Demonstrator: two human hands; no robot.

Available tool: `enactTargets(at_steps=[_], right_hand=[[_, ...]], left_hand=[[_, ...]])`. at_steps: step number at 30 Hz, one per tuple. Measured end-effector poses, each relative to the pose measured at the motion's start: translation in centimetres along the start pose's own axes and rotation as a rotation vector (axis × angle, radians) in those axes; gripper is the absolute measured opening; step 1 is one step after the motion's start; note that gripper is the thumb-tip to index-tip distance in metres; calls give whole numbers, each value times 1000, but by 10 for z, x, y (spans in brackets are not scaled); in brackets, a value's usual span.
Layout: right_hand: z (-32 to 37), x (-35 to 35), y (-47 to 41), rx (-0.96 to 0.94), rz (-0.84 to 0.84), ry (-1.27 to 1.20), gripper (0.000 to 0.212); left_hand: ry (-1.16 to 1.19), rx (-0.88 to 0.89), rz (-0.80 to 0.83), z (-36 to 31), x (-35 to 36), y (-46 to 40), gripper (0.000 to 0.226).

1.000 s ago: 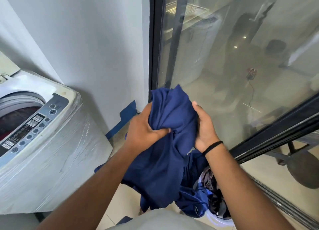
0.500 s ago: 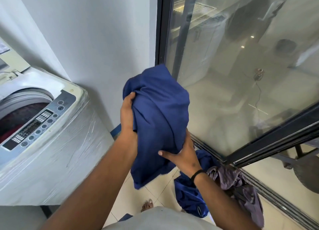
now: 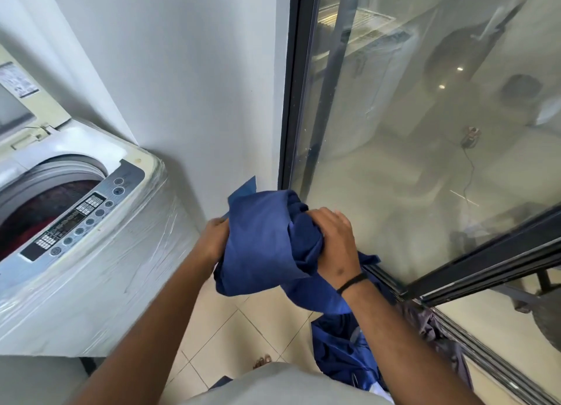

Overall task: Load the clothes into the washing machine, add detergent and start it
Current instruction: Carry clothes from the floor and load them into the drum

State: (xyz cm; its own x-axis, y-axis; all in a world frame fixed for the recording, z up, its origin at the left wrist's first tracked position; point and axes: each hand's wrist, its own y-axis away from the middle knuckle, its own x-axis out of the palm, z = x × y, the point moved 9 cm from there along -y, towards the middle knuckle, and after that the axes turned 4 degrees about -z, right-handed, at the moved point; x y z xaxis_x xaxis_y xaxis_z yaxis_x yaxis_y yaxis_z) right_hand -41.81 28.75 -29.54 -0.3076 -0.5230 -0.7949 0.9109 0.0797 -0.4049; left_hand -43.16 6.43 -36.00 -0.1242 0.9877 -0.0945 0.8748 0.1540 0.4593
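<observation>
1. Head view: your left hand (image 3: 214, 237) and right hand (image 3: 332, 240) both grip the bunched blue garment (image 3: 261, 243) – mid-air, right of the washing machine (image 3: 100, 253).
2. Loading step – next, carry it left over the open drum (image 3: 39, 204).

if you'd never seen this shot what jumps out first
The bunched dark blue garment at centre, gripped by both the left hand and the right hand. At left stands the open top-loading washing machine, plastic-wrapped, with reddish clothes in its drum. At lower right more clothes lie heaped by the glass door.
</observation>
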Motion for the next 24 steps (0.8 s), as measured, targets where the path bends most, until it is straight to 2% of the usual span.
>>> enactTargets(at_steps=[1,3,6,9,10,11,14,16,18,21,24], right_hand=[[3,-7,0,-11,-20,-8,22],[4,-9,1,-76,-41,48,26],[8,-1,-7,-157,63,189,24],[19,-8,-17,-125,42,145,20],[24,-14,-20,-91,-2,84,21],[29,-20,-21,-58,-46,30,23],[37,-33,-16,-13,-134,14,22],[25,-32,-12,42,-84,-15,35],[15,-22,-8,45,65,-66,51],[-4,-2,-3,41,361,-157,90],[-46,11,10,291,641,-353,135]], left_hand=[[-104,147,-71,-13,-9,-1,29],[-144,411,-135,-38,-20,7,45],[-147,594,69,-66,0,24,80],[-566,636,353,-56,58,32,118],[-715,626,377,-49,72,34,123],[-797,630,351,-44,80,33,121],[-794,736,203,-48,81,31,93],[-792,786,139,-52,76,27,73],[-829,795,94,-53,74,28,57],[-894,871,34,-60,78,38,38],[-801,1043,-17,-87,76,54,28]])
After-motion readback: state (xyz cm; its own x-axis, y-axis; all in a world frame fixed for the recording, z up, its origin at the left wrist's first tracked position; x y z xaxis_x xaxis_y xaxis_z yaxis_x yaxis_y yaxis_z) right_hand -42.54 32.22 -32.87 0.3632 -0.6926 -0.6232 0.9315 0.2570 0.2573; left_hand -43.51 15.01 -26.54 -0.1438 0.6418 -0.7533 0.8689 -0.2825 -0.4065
